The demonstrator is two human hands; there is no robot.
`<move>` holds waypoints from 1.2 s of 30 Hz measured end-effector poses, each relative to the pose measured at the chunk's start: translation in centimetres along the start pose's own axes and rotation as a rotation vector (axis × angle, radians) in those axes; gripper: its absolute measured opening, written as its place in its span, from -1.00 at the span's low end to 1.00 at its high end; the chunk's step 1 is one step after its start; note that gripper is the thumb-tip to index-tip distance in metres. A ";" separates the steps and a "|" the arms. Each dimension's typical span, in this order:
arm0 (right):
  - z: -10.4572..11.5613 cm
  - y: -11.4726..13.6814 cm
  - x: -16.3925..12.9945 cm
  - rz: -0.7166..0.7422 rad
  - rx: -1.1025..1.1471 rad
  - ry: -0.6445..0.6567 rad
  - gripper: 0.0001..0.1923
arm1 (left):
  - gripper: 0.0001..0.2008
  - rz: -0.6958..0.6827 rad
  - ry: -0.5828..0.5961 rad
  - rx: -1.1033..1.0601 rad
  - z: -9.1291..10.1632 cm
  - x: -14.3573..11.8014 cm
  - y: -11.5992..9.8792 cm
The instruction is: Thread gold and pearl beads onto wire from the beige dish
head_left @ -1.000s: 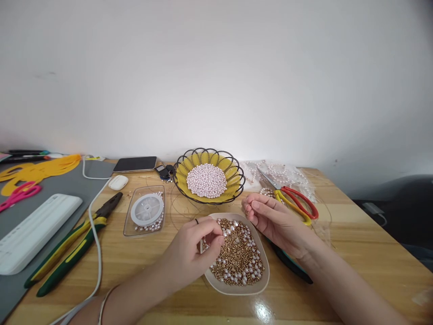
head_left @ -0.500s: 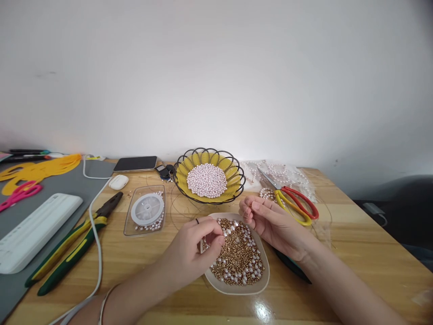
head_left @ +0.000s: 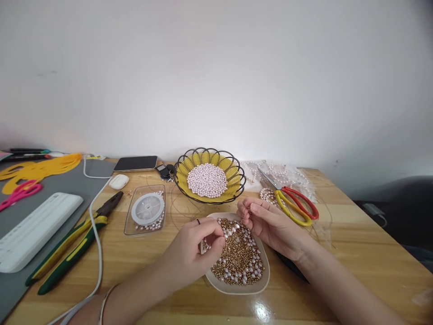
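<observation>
The left hand [head_left: 192, 250] covers the near-left rim of the white dish [head_left: 260, 280], and its curled fingertips hide whatever they pinch among the beads [head_left: 240, 257]. The right hand [head_left: 267, 223] hides its own fingertips' contents too; any thread there is too thin to tell. A dark tool [head_left: 292, 268] lies mostly hidden under the right forearm. The picture's left edge cuts off the white tray [head_left: 30, 232] and the pink scissors [head_left: 18, 193].

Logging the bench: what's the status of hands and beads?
Left hand pinching in bead dish. Right hand pinched shut above dish rim, content unclear. Scissors lie beyond, clear.
</observation>
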State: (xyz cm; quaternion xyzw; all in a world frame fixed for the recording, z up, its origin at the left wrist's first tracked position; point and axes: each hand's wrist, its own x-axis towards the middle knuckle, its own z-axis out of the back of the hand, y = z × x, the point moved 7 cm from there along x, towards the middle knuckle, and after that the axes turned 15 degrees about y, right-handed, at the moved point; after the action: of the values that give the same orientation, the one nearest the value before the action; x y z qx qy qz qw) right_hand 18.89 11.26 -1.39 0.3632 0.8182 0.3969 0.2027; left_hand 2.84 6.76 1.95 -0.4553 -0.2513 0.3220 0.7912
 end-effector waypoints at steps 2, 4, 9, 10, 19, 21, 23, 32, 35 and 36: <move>0.1 0.0 0.0 0.005 -0.003 0.002 -0.77 | -0.83 -0.001 -0.005 0.002 0.0 0.0 0.0; 0.1 -0.1 0.0 0.011 -0.006 0.002 -0.77 | -0.83 0.001 -0.007 0.002 0.0 0.0 0.0; 0.0 0.0 0.0 0.015 -0.022 0.011 -0.78 | -0.84 0.010 -0.005 0.003 0.0 0.1 0.0; 0.0 0.1 0.0 0.016 -0.027 0.012 -0.78 | -0.84 0.008 -0.006 0.004 0.0 0.0 0.0; -0.3 0.7 -0.2 0.045 -0.108 0.005 -0.80 | -0.83 0.022 0.003 -0.006 -0.1 0.0 0.0; -0.4 1.0 -0.3 0.068 -0.164 -0.001 -0.81 | -0.82 0.025 0.002 -0.007 0.0 0.0 0.0; -0.5 1.4 -0.3 0.092 -0.207 -0.011 -0.82 | -0.82 0.023 0.000 -0.011 0.0 0.0 0.0; -0.3 2.1 -0.6 0.149 -0.267 -0.057 -0.84 | -0.82 0.005 -0.010 0.009 0.0 -0.2 -0.1; -0.3 2.2 -0.6 0.152 -0.276 -0.063 -0.85 | -0.81 0.004 -0.010 0.010 0.1 -0.2 -0.3; -0.2 2.2 -0.6 0.152 -0.279 -0.065 -0.85 | -0.81 0.003 -0.009 0.010 0.1 -0.1 -0.3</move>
State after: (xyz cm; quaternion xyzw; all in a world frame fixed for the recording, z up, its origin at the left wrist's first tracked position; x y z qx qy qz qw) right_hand 20.12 11.58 0.55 0.4050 0.7182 0.5090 0.2470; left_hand 2.76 6.58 2.24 -0.4503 -0.2526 0.3265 0.7917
